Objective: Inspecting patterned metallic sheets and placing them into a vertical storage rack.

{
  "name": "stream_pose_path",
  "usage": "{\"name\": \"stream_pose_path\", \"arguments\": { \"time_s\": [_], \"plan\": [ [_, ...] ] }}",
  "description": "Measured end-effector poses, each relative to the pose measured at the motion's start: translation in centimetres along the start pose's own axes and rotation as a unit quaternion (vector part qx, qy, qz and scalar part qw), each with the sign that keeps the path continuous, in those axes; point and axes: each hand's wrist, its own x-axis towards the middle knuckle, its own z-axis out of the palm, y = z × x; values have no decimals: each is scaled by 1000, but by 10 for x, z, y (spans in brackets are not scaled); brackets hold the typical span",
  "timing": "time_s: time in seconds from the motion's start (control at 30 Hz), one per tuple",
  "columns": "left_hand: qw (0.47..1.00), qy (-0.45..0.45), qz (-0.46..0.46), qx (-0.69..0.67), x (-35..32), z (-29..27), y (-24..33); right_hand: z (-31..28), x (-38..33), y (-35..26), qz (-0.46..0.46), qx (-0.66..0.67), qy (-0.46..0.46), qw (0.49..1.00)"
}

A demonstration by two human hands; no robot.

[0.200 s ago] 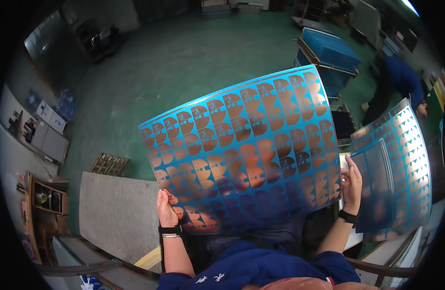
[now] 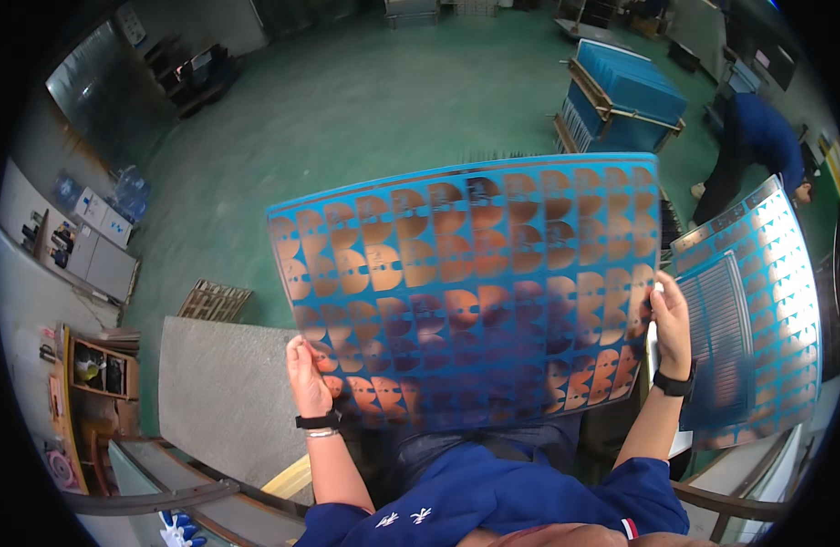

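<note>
Between my hands is a large thin sheet (image 2: 456,283), glossy blue with rows of copper-coloured D-like shapes. My left hand (image 2: 308,376) grips its left edge near the lower corner, fingers closed on the rim. At the opposite edge, my right hand (image 2: 671,325) pinches the sheet, with the thumb on the patterned face. The sheet is tilted, its patterned face turned toward me, and blurry reflections cover its lower half. Just beyond my right hand stands a second patterned blue sheet (image 2: 785,314), with a smaller striped blue rectangle showing on its face.
A rack of upright blue panels (image 2: 630,82) stands at the far right. Near it a person in blue (image 2: 762,137) bends over. A grey board (image 2: 221,392) lies at my left, a wooden shelf (image 2: 101,374) beyond it. A metal rail (image 2: 151,500) runs close by.
The sheet has turned so its top edge is nearly level, its upper right corner lower and further right. Both hands have risen slightly, still holding it.
</note>
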Motion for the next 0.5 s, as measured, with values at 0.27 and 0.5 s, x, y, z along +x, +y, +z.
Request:
{"name": "stream_pose_path", "arguments": {
  "time_s": [0.27, 0.5],
  "plan": [
    [965, -195, 151, -90, 12, 8, 1, -12, 22, 33, -175, 196, 15, 965],
    [916, -159, -232, -285, 3, 71, 32, 15, 33, 66, -130, 437, -72, 887]
  ]
}}
